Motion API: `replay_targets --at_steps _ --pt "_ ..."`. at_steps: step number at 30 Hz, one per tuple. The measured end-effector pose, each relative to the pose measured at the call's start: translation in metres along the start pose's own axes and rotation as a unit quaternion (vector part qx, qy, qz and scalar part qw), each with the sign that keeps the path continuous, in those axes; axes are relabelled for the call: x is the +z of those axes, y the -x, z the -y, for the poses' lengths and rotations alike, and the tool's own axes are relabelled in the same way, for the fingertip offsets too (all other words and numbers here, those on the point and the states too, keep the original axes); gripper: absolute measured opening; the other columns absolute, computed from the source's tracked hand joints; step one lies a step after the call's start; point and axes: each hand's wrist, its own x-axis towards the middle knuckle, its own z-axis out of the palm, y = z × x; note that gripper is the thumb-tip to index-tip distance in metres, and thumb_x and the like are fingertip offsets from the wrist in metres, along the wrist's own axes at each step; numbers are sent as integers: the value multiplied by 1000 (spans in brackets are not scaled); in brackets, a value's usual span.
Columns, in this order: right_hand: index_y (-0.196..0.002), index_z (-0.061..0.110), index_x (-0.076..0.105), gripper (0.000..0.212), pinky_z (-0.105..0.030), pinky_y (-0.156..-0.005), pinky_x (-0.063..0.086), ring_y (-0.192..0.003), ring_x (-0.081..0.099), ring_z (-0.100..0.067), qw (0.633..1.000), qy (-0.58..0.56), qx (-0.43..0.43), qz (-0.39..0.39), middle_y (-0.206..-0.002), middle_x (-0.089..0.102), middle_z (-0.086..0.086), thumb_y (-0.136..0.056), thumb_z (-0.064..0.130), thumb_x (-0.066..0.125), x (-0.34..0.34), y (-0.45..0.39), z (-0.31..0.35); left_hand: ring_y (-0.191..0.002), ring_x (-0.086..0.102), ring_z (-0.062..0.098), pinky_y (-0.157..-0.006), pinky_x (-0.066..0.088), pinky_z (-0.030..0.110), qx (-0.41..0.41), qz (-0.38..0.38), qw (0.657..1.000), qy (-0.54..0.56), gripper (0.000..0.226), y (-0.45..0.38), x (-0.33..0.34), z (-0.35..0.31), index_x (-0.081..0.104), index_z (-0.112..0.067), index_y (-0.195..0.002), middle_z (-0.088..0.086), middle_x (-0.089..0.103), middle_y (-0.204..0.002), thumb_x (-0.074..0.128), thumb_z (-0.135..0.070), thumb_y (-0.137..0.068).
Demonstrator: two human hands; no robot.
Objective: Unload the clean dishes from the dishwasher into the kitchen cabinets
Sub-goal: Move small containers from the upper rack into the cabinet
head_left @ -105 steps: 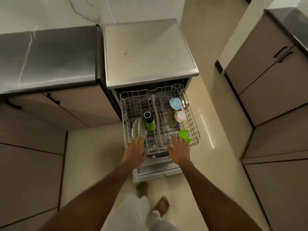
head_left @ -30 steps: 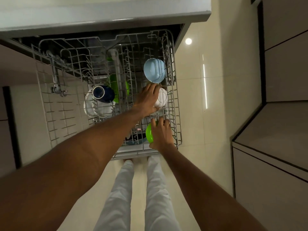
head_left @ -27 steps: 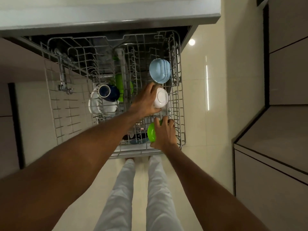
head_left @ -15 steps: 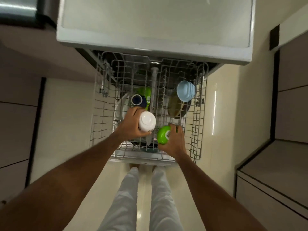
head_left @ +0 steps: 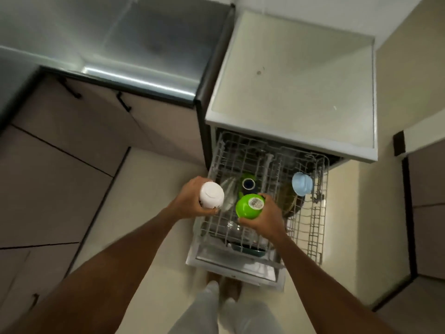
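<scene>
While left fingers (head_left: 209, 209) wrap white bowl (head_left: 211, 194), right fingers (head_left: 265, 197) clasp green bowl (head_left: 248, 205).

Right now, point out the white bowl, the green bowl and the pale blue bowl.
white bowl (head_left: 212, 194), head view, on its upturned base.
green bowl (head_left: 248, 208), head view, on its outer side below the barcode sticker.
pale blue bowl (head_left: 301, 183), head view, on its underside.

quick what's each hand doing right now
Left hand: closed around the white bowl, lifted above the rack.
Right hand: closed around the green bowl, also lifted above the rack.
</scene>
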Motion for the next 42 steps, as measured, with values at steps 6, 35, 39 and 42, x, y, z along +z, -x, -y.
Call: replay_targets --at_steps 6,35,39,42 --pt "-141 8 55 104 -43 -105 50 -122 62 -29 994 -12 -110 0 -132 63 -12 -55 40 104 -13 7 99 -115 63 14 -100 50 29 -25 -72 997 -11 81 47 -119 -8 65 -18 -130 -5 66 -126 99 -42 -61" --pt "-121 43 59 109 -20 -74 53 -90 66 7 924 -122 -349 -102 -102 71 22 -28 97 78 63 -37 683 -102 67 3 -88 55 26 73 -310 943 -98 80 81 -696 99 64 -34 -126 -19 70 -114 92 -65 -59" --pt "-128 35 58 103 -34 -88 59 -101 69 -8 917 -98 -371 -109 -114 71 13 -40 77 91 61 -70 746 -103 65 0 -85 53 22 104 -330 932 -111 84 28 -751 110 59 -38 -129 -23 68 -115 88 -72 -58" --pt "-138 32 59 101 -31 -94 54 -108 66 -12 898 -78 -411 -132 -120 69 10 -51 67 95 61 -106 790 -101 62 -7 -77 50 13 123 -330 929 -110 85 -8 -789 122 55 -42 -131 -29 64 -116 83 -78 -60"
